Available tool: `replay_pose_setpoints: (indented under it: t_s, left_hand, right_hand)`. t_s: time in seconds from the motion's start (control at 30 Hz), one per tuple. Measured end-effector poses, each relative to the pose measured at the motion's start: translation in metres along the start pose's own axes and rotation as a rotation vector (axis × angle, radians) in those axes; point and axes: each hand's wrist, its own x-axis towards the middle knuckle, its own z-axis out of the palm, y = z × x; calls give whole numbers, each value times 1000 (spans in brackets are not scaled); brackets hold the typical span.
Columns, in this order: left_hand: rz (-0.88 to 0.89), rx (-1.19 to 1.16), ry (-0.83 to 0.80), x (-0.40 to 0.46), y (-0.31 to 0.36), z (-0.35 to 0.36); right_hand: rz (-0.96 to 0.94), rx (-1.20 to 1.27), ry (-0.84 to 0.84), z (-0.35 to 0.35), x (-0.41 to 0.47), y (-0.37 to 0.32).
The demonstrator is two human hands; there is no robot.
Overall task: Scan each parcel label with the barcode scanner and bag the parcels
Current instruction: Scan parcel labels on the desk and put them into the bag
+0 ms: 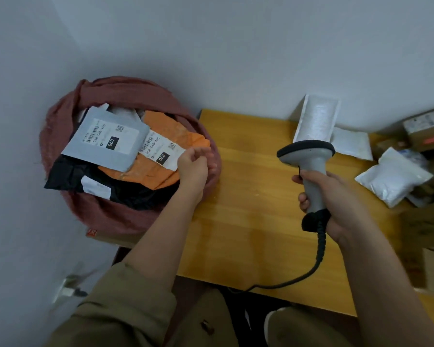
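On table (248,221), right hand (336,196) gripping scanner (308,166) before white parcels (393,176); left hand (194,166) loosely curled, empty, over sack (125,216) holding orange parcel (161,156).

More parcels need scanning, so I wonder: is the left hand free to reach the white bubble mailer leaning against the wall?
Probably yes. The left hand is empty over the bag, and bare table lies between it and the white bubble mailer; only the scanner in the right hand stands near.
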Motion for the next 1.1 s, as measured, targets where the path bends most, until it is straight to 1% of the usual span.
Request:
replay_pose_setpoints:
  t_s: [0.13, 0.27, 0.37, 0.5, 0.63, 0.77, 0.83, 1.0, 1.1]
  left_hand:
    - [-28, 122, -121, -4, -11, 35]
    - [-74, 199, -171, -3, -15, 70]
    - [-80, 194, -203, 1, -14, 107]
    - [-70, 212, -201, 12, -12, 171]
    - [-132, 244, -225, 30, -17, 245]
    - [-143, 166, -224, 55, -30, 310]
    - [-168, 174, -246, 75, -42, 337]
    - [-215, 246, -207, 106, -79, 375]
    - [-201, 430, -169, 99, -94, 376]
  right_hand:
    - [-24, 84, 113, -37, 10, -4]
    - [-54, 172, 205, -70, 18, -9]
    - [-70, 218, 240, -91, 27, -16]
    - [-84, 224, 234, -113, 50, -31]
    - [-93, 192, 197, -146, 88, -53]
    - [-59, 163, 154, -186, 133, -68]
    - [-38, 163, 130, -204, 157, -68]
    - [20, 138, 101, -239, 201, -58]
    - [48, 124, 90, -250, 211, -50]
